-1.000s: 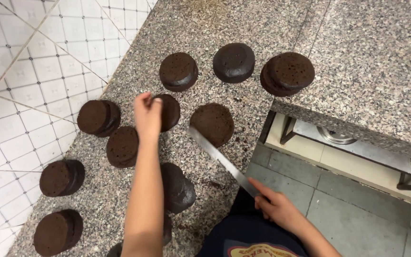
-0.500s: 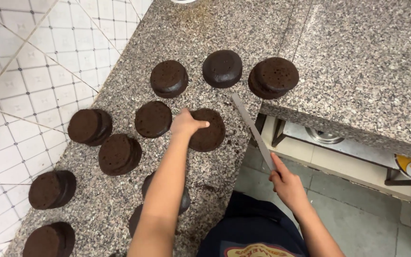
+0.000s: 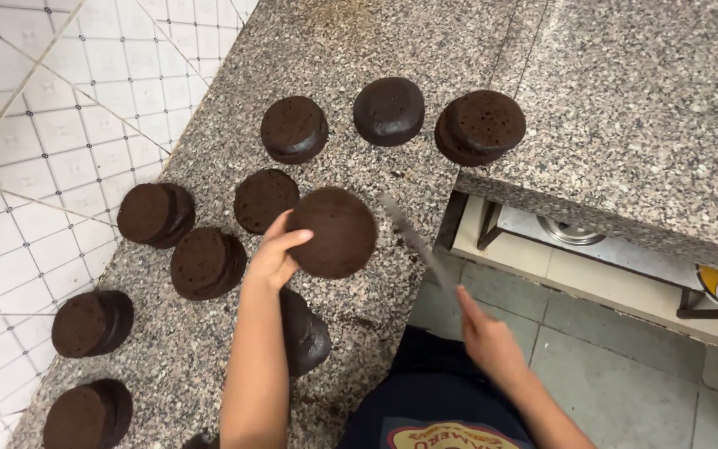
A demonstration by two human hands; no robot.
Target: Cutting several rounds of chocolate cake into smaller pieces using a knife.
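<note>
now left hand (image 3: pixel 276 259) lifts dark round cake layer (image 3: pixel 331 232), flat, smooth-faced.

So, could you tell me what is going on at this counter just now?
A person stands at a speckled granite counter spread with round dark chocolate cake layers. The left hand tilts one round dark cake layer up off the surface, while the right hand holds a long-bladed knife beside it. The blade is blurred, and whether it touches the cake is unclear.

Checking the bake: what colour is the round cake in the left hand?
Dark chocolate brown cake, clearest in the head view.
</note>
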